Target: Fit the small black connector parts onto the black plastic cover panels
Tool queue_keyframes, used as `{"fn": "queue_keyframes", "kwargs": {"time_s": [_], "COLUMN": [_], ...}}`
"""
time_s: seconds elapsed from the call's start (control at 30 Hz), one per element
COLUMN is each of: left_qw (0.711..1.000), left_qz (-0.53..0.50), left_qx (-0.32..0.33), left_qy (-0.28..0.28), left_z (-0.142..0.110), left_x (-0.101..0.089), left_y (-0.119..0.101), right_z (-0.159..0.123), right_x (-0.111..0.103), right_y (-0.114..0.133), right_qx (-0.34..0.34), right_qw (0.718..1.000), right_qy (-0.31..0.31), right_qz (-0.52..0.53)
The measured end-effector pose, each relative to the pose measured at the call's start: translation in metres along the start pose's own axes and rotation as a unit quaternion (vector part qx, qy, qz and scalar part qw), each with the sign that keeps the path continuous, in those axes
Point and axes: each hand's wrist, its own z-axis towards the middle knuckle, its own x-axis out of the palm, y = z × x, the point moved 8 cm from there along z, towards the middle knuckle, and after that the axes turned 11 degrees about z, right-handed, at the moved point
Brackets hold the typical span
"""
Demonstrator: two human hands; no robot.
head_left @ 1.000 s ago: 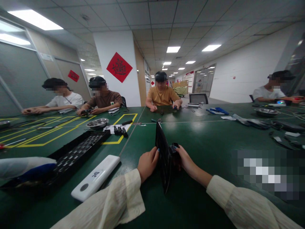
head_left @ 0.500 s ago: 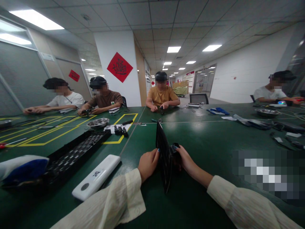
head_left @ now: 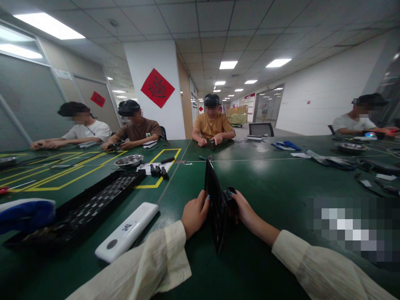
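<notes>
A thin black panel (head_left: 215,208), which looks like a small screen, stands on edge above the green table in front of me. My left hand (head_left: 196,212) grips it from the left, with thumb and fingers closed against its face. On its other side sits a blocky black part (head_left: 230,198) that looks like a mount. My right hand (head_left: 245,208) is closed around this part, and the panel hides some of those fingers. A white power bank (head_left: 127,232) marked 26 lies left of my left forearm.
A long black tray (head_left: 104,200) with small compartments lies at left, beside a blue-and-white cloth-like thing (head_left: 28,214). Farther off are a metal bowl (head_left: 129,161) and several black cylindrical parts (head_left: 158,171). People sit across the table (head_left: 265,179); cables and bags (head_left: 331,161) lie at right.
The blue-and-white thing at far left has moved left, uncovering more of the black tray's near end. My hands and the panel have hardly moved.
</notes>
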Motion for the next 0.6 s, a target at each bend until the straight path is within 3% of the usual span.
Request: {"fn": "queue_keyframes", "kwargs": {"time_s": [0.6], "left_qw": [1.0], "left_qz": [-0.004], "left_qx": [0.001], "left_qy": [0.006], "left_z": [-0.0011], "left_x": [0.0017], "left_y": [0.0007], "right_z": [-0.002], "right_x": [0.0032], "right_y": [0.0042], "right_qx": [0.004], "right_qw": [1.0], "right_qy": [-0.008], "right_qz": [0.004]}}
